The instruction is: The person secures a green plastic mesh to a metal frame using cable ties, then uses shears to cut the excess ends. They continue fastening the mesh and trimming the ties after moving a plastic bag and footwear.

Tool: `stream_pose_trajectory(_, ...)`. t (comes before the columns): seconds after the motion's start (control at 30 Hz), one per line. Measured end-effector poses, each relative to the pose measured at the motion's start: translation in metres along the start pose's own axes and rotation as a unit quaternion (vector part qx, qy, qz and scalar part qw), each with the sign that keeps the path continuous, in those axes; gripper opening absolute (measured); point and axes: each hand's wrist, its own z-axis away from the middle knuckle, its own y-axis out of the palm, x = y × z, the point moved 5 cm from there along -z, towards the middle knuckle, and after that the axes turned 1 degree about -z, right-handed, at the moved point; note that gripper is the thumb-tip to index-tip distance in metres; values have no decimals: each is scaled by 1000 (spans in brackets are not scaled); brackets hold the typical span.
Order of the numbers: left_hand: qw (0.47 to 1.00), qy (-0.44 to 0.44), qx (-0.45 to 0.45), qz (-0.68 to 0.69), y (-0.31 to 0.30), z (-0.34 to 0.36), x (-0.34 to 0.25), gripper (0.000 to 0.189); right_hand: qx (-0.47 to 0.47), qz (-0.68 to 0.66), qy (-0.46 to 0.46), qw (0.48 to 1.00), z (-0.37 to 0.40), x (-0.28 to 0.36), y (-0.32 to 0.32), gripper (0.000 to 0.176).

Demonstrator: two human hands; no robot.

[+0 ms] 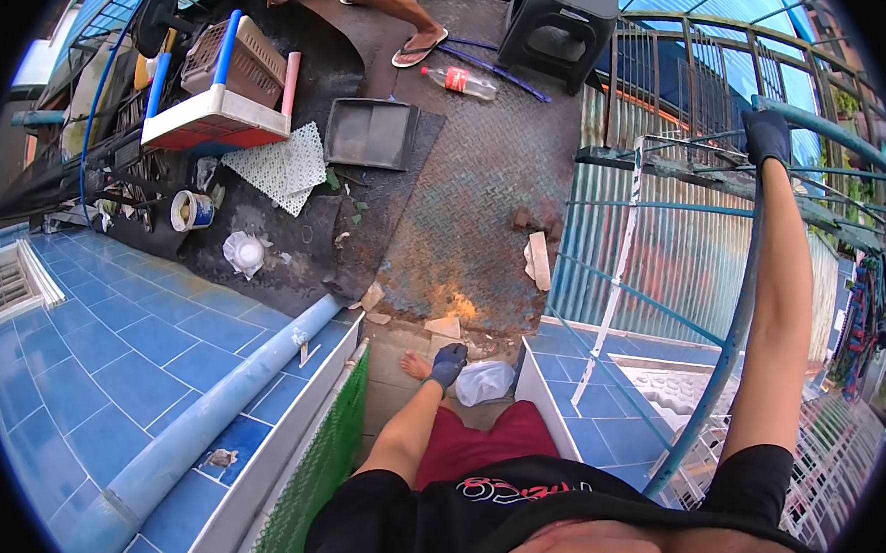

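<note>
Our left hand (449, 362), in a dark blue glove, hangs low at the centre bottom of the frame, right against the white plastic bag (487, 382). The bag is thin, crumpled and slightly see-through. It lies on the ground just right of that hand, beside our bare foot (415, 364) and above our red shorts (482, 445). The fingers curl downward at the bag's edge, but we cannot tell whether they are pinching it or only touching it.

Our right hand (766, 137), gloved the same way, is raised to the upper right of the frame, fingers clenched around the teal rail (730, 354). The rail is a thin painted tube that curves down alongside our arm.

Blue tiles (117, 364) fill the lower left, crossed by a pale blue pipe (229, 398) with green mesh (314, 484) beside it. Higher up, on the steel floor plate (478, 175), lie a grey tray (370, 133) and a plastic bottle (461, 81). Another person's sandalled foot (421, 45) stands near the top edge.
</note>
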Motion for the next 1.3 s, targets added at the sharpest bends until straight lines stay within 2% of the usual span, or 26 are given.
stream_pose_trajectory(0.07,999,-7,-4,-43,-2,3,-15,27,4,13,3,1000,0,3,-3,43)
stream_pose_trajectory(0.13,999,-12,-10,-29,0,8,-28,32,35,5,33,999,8,7,-7,45)
stream_pose_trajectory(0.17,1000,-18,-15,-17,0,11,-33,38,19,50,-11,999,-1,4,-3,45)
stream_pose_trajectory(0.3,999,-28,-18,-30,2,8,-30,38,30,18,14,999,-5,-4,3,43)
stream_pose_trajectory(0.4,999,-6,-15,-27,3,8,-26,37,-5,40,-25,999,-20,-12,12,42)
stream_pose_trajectory(0.47,998,1,-19,-64,2,9,-26,37,13,-8,36,999,-18,-16,12,40)
stream_pose_trajectory(0.6,998,-22,-15,-54,2,14,-22,39,-4,-7,9,1000,-11,-10,8,37)
stream_pose_trajectory(0.63,995,2,-30,-95,-1,10,-23,39,-18,18,-13,1000,-10,-9,7,39)
stream_pose_trajectory(0.73,995,-1,-34,-91,-4,9,-15,34,-12,47,-25,999,-8,-5,4,41)
stream_pose_trajectory(0.77,995,0,-34,-89,-5,7,-14,34,12,32,19,999,-7,-5,4,42)
stream_pose_trajectory(0.87,995,24,-35,-86,-6,8,-21,35,-6,44,-4,999,0,2,-2,40)
stream_pose_trajectory(1.03,999,-13,-21,-35,-3,13,-33,34,-2,25,-3,1000,-11,-9,8,39)
stream_pose_trajectory(1.2,998,-4,-11,-56,3,-1,-11,32,9,25,4,1000,-19,-14,13,38)
stream_pose_trajectory(1.3,999,-22,-2,-43,4,10,-26,31,5,29,-6,1000,-22,-17,15,37)
